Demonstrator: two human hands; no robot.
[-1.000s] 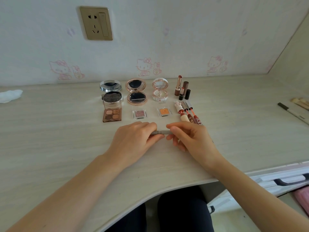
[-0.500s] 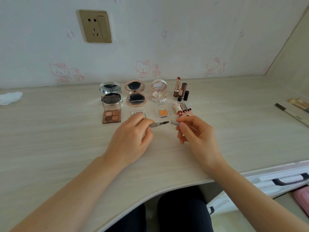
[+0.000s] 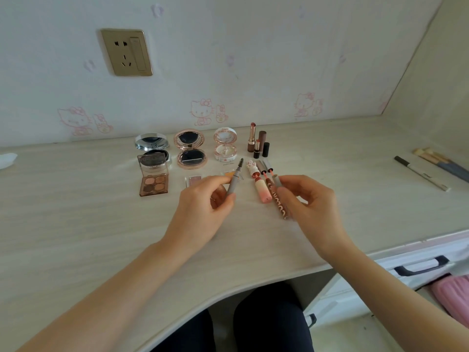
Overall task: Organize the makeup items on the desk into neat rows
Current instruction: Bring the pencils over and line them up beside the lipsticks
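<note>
Pulled apart since a second ago, brow pencil (image 3: 234,179) in the left hand (image 3: 203,207) fingers, cap (image 3: 278,180) pinched in the right hand (image 3: 308,201); compacts (image 3: 190,148) and lipsticks (image 3: 256,143) stand rowed, pens (image 3: 421,172) on the desk (image 3: 76,224) remain.

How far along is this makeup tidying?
Mostly done: compacts and lipsticks line the back, an eyeshadow palette and lip glosses sit in front. The left hand holds a brow brush, the right hand its cap. The pen and brushes wait far right.
</note>
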